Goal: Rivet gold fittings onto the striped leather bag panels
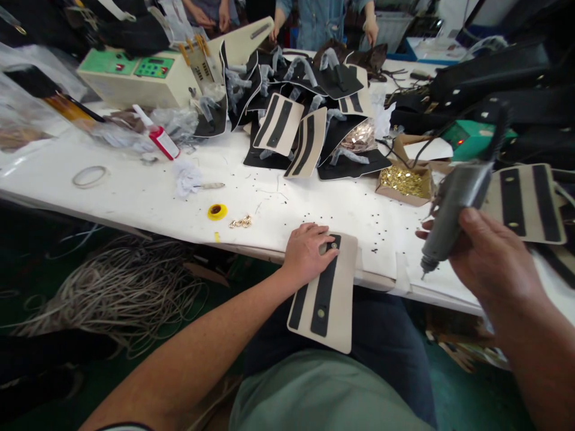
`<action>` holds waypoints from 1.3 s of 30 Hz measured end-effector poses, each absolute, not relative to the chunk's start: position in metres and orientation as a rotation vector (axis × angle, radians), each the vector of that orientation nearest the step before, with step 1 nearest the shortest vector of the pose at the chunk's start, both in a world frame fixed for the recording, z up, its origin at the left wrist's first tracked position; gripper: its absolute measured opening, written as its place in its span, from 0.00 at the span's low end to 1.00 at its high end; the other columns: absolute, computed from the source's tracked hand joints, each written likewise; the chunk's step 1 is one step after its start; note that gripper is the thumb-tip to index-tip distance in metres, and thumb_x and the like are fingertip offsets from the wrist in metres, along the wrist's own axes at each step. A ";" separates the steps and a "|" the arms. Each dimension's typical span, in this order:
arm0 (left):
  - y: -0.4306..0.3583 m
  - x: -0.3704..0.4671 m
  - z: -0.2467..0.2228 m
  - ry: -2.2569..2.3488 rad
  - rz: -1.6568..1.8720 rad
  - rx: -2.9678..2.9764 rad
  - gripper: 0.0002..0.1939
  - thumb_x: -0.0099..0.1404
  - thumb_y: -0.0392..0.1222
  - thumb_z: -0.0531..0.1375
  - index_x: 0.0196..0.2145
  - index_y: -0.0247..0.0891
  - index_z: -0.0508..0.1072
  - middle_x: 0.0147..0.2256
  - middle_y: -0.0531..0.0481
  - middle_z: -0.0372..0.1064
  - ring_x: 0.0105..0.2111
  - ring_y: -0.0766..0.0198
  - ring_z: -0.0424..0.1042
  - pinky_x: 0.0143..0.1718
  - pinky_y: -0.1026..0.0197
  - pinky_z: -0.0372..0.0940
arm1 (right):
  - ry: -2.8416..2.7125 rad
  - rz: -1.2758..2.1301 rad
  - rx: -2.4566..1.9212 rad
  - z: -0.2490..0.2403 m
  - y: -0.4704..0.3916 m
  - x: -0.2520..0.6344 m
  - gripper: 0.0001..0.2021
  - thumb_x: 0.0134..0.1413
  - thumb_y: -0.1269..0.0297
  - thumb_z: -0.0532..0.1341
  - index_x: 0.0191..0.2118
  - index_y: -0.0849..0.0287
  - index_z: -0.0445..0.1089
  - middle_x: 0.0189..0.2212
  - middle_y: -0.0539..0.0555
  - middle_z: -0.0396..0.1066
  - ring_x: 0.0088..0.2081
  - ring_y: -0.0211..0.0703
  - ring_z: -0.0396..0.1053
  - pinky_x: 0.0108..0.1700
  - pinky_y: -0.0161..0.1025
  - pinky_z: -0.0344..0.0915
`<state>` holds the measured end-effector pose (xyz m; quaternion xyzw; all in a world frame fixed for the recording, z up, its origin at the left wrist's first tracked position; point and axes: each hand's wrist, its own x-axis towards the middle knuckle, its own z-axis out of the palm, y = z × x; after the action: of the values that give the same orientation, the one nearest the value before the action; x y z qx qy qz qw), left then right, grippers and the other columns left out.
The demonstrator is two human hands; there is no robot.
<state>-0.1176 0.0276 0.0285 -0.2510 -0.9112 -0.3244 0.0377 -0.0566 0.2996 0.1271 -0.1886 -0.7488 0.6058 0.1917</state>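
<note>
My left hand (308,251) presses on the upper end of a beige panel (344,293), its thumb and fingertips beside a round metal fastener (334,246). Two black strips run along this panel, and a second fastener (320,313) sits near the lower end of one strip. The panel's near part hangs over the table edge, above my lap. In my right hand (494,257) is a grey electric screwdriver (456,209), gripped round its body. Its bit points down over the table, apart from the panel, and its cord rises behind.
Behind lie a heap of black and beige panels (309,134), a box of gold-coloured fasteners (404,181) and a green powered box (476,140). A yellow roll (217,211), gold pieces (241,221) and a red bottle (162,141) are leftward. Another person's hands (371,29) are across the table.
</note>
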 end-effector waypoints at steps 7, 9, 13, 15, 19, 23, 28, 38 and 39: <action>0.028 -0.117 0.029 -2.813 -0.979 -0.765 0.13 0.63 0.50 0.66 0.44 0.47 0.81 0.55 0.56 0.73 0.58 0.53 0.64 0.59 0.48 0.61 | -1.569 2.269 -0.351 0.132 0.203 -0.090 0.17 0.45 0.54 0.73 0.33 0.59 0.70 0.26 0.46 0.62 0.23 0.33 0.62 0.24 0.33 0.65; 0.028 -0.116 0.028 -2.812 -0.978 -0.756 0.13 0.63 0.51 0.66 0.44 0.47 0.81 0.55 0.57 0.73 0.58 0.53 0.64 0.59 0.48 0.61 | -1.630 2.127 -0.299 0.122 0.187 -0.096 0.17 0.47 0.53 0.73 0.30 0.58 0.67 0.22 0.45 0.62 0.21 0.34 0.63 0.23 0.34 0.66; 0.028 -0.116 0.029 -2.802 -0.978 -0.757 0.13 0.62 0.51 0.66 0.43 0.48 0.81 0.55 0.57 0.73 0.58 0.53 0.64 0.58 0.48 0.61 | -1.774 1.858 -0.240 0.102 0.172 -0.106 0.18 0.48 0.49 0.71 0.29 0.57 0.67 0.18 0.46 0.64 0.19 0.39 0.66 0.23 0.38 0.68; 0.028 -0.116 0.029 -2.803 -0.982 -0.758 0.12 0.63 0.51 0.66 0.43 0.48 0.81 0.55 0.57 0.73 0.58 0.53 0.64 0.58 0.47 0.61 | -1.832 1.781 -0.224 0.095 0.169 -0.110 0.19 0.48 0.47 0.71 0.28 0.56 0.67 0.18 0.46 0.65 0.19 0.40 0.66 0.23 0.39 0.68; 0.027 -0.116 0.029 -2.807 -0.994 -0.774 0.12 0.64 0.51 0.65 0.44 0.48 0.80 0.55 0.56 0.73 0.58 0.53 0.63 0.58 0.47 0.61 | -1.905 1.697 -0.194 0.087 0.166 -0.116 0.20 0.50 0.45 0.69 0.26 0.56 0.66 0.18 0.47 0.66 0.19 0.40 0.65 0.22 0.39 0.66; 0.026 -0.116 0.030 -2.812 -0.996 -0.782 0.13 0.63 0.50 0.66 0.44 0.48 0.80 0.56 0.56 0.72 0.58 0.53 0.63 0.58 0.47 0.61 | -1.894 1.706 -0.184 0.082 0.165 -0.118 0.19 0.50 0.46 0.69 0.26 0.56 0.67 0.17 0.47 0.66 0.18 0.39 0.65 0.22 0.38 0.65; 0.026 -0.116 0.031 -2.818 -0.990 -0.786 0.12 0.63 0.50 0.66 0.44 0.48 0.80 0.56 0.56 0.72 0.59 0.52 0.63 0.57 0.47 0.60 | -1.872 1.712 -0.185 0.080 0.164 -0.120 0.19 0.50 0.47 0.70 0.26 0.57 0.67 0.17 0.47 0.66 0.18 0.38 0.65 0.21 0.37 0.65; 0.026 -0.116 0.028 -2.805 -0.985 -0.783 0.13 0.63 0.51 0.66 0.44 0.48 0.80 0.56 0.57 0.72 0.58 0.53 0.63 0.58 0.47 0.60 | -1.948 1.676 -0.158 0.082 0.162 -0.117 0.19 0.50 0.47 0.69 0.25 0.58 0.68 0.18 0.48 0.67 0.19 0.40 0.66 0.22 0.38 0.66; 0.026 -0.116 0.028 -2.805 -0.982 -0.785 0.13 0.63 0.51 0.65 0.44 0.48 0.80 0.56 0.56 0.72 0.58 0.52 0.63 0.58 0.47 0.60 | -1.961 1.666 -0.154 0.082 0.162 -0.116 0.19 0.51 0.48 0.69 0.26 0.58 0.68 0.19 0.48 0.67 0.19 0.40 0.66 0.23 0.38 0.67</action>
<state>-0.1162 0.0262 0.0278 -0.2553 -0.9120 -0.3193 0.0336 -0.1161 0.1624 0.0818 -0.0572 -0.7307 0.6208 0.2782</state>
